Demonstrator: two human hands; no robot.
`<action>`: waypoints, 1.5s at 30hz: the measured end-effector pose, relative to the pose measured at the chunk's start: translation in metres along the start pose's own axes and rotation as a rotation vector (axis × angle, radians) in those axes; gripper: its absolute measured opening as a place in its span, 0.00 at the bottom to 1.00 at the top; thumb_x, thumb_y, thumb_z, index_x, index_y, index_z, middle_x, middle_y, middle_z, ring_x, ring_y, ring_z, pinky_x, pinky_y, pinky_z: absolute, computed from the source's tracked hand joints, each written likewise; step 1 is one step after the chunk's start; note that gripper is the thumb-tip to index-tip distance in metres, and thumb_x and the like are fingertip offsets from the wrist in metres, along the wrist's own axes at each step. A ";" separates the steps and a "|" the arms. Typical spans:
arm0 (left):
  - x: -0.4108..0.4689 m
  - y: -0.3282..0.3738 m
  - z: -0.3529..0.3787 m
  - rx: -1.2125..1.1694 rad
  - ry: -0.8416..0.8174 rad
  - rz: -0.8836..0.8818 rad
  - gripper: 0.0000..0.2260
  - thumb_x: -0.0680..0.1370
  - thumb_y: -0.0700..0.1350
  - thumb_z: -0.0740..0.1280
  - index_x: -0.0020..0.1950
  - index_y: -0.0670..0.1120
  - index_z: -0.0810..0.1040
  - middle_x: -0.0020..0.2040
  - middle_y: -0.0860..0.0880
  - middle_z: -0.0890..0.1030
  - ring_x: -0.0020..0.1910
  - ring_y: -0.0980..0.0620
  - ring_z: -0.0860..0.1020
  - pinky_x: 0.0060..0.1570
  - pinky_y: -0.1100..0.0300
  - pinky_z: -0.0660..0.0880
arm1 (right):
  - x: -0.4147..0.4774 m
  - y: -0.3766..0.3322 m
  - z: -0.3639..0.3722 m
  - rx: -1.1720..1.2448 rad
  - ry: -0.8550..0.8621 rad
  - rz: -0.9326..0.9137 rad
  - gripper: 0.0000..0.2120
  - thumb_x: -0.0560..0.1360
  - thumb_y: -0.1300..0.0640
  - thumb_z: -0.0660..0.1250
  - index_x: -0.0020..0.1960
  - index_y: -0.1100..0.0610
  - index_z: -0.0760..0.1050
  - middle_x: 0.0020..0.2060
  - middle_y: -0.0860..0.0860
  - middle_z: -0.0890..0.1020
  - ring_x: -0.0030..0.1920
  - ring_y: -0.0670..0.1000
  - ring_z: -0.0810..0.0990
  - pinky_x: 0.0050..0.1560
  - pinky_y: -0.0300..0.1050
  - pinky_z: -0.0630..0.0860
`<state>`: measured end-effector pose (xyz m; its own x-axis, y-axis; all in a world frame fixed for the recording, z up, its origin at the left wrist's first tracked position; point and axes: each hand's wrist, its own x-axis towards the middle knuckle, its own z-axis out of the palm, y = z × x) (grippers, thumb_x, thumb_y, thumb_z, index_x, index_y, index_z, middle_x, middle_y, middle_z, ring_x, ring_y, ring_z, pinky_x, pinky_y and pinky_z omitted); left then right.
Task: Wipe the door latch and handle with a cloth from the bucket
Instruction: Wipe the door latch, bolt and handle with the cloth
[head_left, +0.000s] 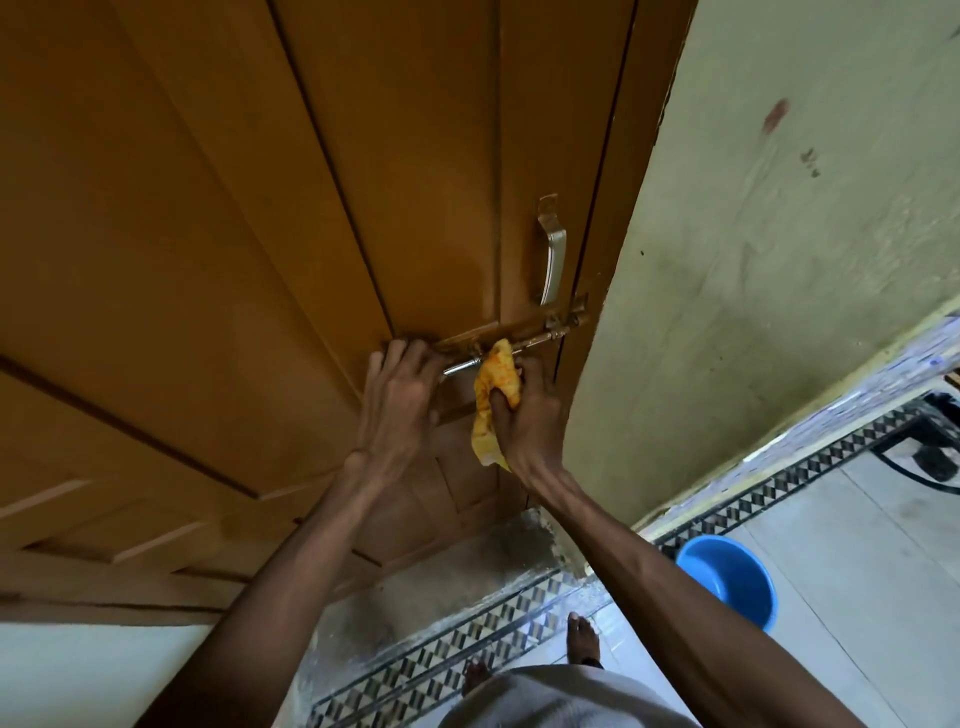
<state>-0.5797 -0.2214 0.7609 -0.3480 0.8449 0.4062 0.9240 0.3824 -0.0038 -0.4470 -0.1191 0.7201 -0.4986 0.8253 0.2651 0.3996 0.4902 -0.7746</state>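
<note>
The right hand (524, 415) grips a yellow cloth (493, 395) bunched in its fingers and presses the top of it against the sliding bolt latch (519, 340), which runs across the brown wooden door (260, 234) near its right edge. The lower end of the cloth hangs loose below the palm. The left hand (397, 400) is at the left end of the latch, fingers curled at the bolt's knob end and the backplate there (whether they actually clamp the metal rod cannot be told, since the fingertips hide it). The two hands sit just beside each other, with the bare rod showing between them. Above the latch, close to the same door edge, the curved metal pull handle (553, 254) stands upright and untouched. On the tiled floor (857, 545) to the right, near the foot of the pale green wall (779, 260), stands a blue bucket (737, 577), well apart from the door.
</note>
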 end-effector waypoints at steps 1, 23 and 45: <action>0.000 -0.005 -0.005 0.046 0.040 0.026 0.24 0.64 0.35 0.80 0.59 0.45 0.83 0.57 0.45 0.79 0.60 0.41 0.72 0.55 0.47 0.66 | -0.001 -0.004 0.008 0.003 0.001 -0.008 0.19 0.75 0.54 0.65 0.65 0.56 0.68 0.58 0.57 0.79 0.56 0.59 0.78 0.54 0.48 0.76; 0.022 -0.062 -0.023 0.540 0.280 0.237 0.31 0.85 0.55 0.56 0.85 0.54 0.46 0.84 0.47 0.43 0.81 0.48 0.33 0.75 0.39 0.30 | -0.005 -0.044 0.033 -0.083 0.097 0.027 0.19 0.77 0.55 0.65 0.66 0.58 0.74 0.62 0.61 0.77 0.58 0.61 0.77 0.54 0.52 0.77; 0.018 -0.040 -0.021 0.372 0.282 0.118 0.31 0.83 0.52 0.62 0.84 0.52 0.55 0.84 0.45 0.46 0.82 0.45 0.41 0.76 0.38 0.32 | -0.026 -0.012 -0.013 0.123 0.145 0.284 0.07 0.75 0.59 0.65 0.52 0.55 0.79 0.44 0.49 0.82 0.44 0.51 0.81 0.44 0.43 0.76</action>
<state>-0.6199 -0.2290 0.7873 -0.1398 0.7761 0.6150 0.8171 0.4412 -0.3710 -0.4290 -0.1425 0.7296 -0.2630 0.9595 0.1011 0.4065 0.2052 -0.8903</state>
